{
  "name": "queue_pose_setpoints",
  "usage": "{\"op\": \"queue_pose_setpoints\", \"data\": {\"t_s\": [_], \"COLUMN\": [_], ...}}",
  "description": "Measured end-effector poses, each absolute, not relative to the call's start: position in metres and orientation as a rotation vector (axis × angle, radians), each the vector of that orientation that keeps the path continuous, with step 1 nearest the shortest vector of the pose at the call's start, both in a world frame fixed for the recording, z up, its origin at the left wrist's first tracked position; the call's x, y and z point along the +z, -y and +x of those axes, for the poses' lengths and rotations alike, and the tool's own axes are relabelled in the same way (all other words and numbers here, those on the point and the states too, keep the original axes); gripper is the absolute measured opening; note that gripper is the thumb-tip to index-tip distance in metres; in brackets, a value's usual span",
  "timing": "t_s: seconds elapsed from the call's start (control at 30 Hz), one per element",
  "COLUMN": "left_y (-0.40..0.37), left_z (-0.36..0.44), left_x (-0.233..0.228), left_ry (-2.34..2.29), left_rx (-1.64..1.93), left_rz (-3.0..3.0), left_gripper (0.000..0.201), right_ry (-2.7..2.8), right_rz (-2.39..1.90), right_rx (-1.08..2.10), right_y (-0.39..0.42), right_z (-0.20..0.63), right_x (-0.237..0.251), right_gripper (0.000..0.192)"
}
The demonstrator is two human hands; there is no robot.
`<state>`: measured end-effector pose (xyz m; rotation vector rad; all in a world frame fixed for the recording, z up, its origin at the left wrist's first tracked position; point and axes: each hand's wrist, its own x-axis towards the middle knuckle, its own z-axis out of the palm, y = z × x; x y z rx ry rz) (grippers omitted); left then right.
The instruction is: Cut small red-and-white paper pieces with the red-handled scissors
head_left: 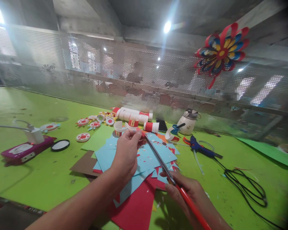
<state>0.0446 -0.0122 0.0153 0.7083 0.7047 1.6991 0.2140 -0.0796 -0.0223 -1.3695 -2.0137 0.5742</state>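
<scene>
My left hand (126,153) is raised over a pile of blue and red paper sheets (148,156) and pinches a small red scrap of paper (139,131) at its fingertips. My right hand (193,195) grips red-handled scissors (165,169), whose blades point up and left to the scrap. Under both hands lies a large red sheet (136,207) strewn with small cuttings.
Paper cups with red bands (134,118) and round paper rosettes (83,137) lie behind the pile. A blue glue gun (201,147) with a black cord (247,185) lies at right, a white jug (189,123) behind it. A purple box with a charger (26,147) sits left. A perforated metal screen (62,64) closes the back, with a paper flower (222,51) hung on it.
</scene>
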Motion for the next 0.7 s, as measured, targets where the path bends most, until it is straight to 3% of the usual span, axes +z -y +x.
{"op": "queue_pose_setpoints", "data": {"t_s": [0.4, 0.7], "left_y": [0.0141, 0.0125], "left_z": [0.0448, 0.0438], "left_x": [0.0162, 0.0166], "left_ry": [-0.69, -0.735], "left_rx": [1.704, 1.718], "left_rz": [0.721, 0.743], "left_gripper": [0.011, 0.011], "right_ry": [1.988, 1.919], "right_rz": [-1.339, -1.276], "right_rx": [0.666, 0.804], "right_y": [0.0833, 0.0837], "right_z": [0.2108, 0.2097], "right_x": [-0.0183, -0.0169], "right_gripper": [0.04, 0.05]}}
